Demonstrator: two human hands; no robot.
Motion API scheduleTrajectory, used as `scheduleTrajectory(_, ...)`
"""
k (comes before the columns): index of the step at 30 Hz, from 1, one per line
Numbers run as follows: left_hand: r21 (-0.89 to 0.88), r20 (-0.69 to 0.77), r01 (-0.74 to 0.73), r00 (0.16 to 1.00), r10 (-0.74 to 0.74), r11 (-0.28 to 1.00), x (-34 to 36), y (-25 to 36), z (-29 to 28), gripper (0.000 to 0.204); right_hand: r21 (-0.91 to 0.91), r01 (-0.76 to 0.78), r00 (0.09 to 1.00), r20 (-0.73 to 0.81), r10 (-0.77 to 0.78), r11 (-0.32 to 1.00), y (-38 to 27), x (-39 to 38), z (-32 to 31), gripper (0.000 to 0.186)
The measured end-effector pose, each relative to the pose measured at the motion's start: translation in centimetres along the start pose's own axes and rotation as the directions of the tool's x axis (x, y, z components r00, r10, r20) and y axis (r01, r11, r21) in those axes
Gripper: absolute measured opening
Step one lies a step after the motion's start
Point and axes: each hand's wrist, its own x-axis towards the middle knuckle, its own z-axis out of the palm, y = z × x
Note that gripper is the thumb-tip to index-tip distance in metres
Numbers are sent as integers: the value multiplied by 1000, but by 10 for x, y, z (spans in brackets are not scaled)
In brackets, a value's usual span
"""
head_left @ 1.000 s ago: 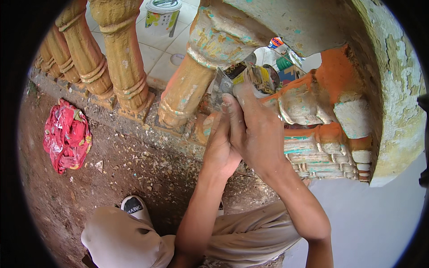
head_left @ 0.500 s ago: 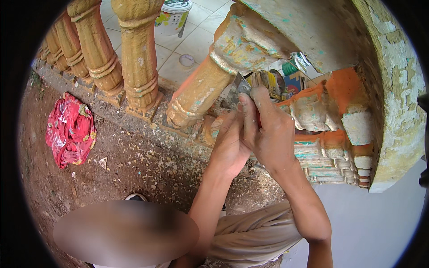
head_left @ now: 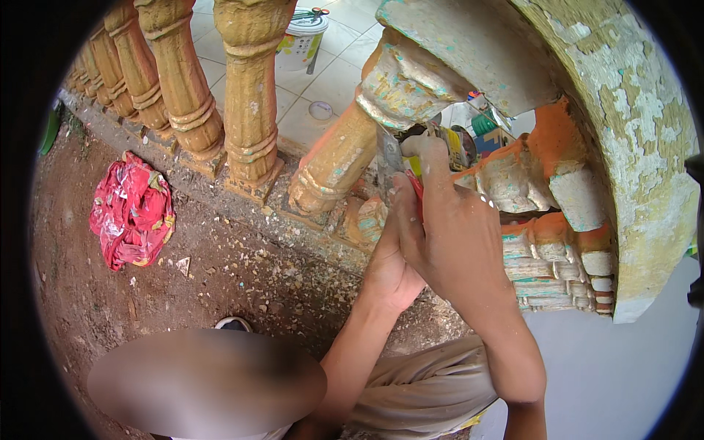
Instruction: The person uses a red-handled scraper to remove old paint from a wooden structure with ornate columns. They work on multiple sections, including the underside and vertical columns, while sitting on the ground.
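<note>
"What's on your far left?"

"A crumpled red cloth [head_left: 132,213] on the brown soil [head_left: 220,290], then a row of ochre balusters [head_left: 251,110]. Behind them a lidded tub [head_left: 299,45] stands on white tiles [head_left: 345,77]."

"And the scraper?"

"The scraper [head_left: 390,163] is right of the nearest baluster [head_left: 339,158], blade up beside its chipped side. I can't tell whether they touch."

"Your fingers?"

"My left hand [head_left: 396,275] is up against the right, its fingers mostly hidden, so I can't say how they're set. My right hand [head_left: 458,224] pinches the scraper between thumb and forefinger, red handle showing between them."

"Farther right?"

"A curved wall [head_left: 638,147] with flaking paint."
</note>
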Motion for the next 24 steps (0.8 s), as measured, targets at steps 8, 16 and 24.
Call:
scheduleTrajectory(8,-54,-66,17,998,-21,998,-6,17,26,45,135,-30,989,-137,49,990,-16,8,-6,27)
scheduleTrajectory(16,-121,-228,-39,974,10,992,-4,42,26,35,-18,-45,992,-120,42,999,-48,23,14,32)
scheduleTrajectory(24,-239,-170,-26,985,-16,971,-10,49,24,34,-53,-138,990,-42,136,989,-75,10,5,51)
